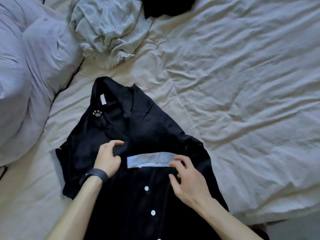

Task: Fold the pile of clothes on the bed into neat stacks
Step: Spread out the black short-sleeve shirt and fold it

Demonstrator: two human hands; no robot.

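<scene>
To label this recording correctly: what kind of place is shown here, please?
Probably a bedroom: a wrinkled cream bedsheet, a pale duvet bunched at one side, and a black buttoned shirt laid out.

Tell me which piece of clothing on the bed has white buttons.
The black shirt spread out nearest the camera. The crumpled grey garment and the dark garment farther away show none.

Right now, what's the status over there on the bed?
Status: left grip pinches black shirt; right grip touches its white band, hold unclear. Crumpled grey garment lies beyond.
</scene>
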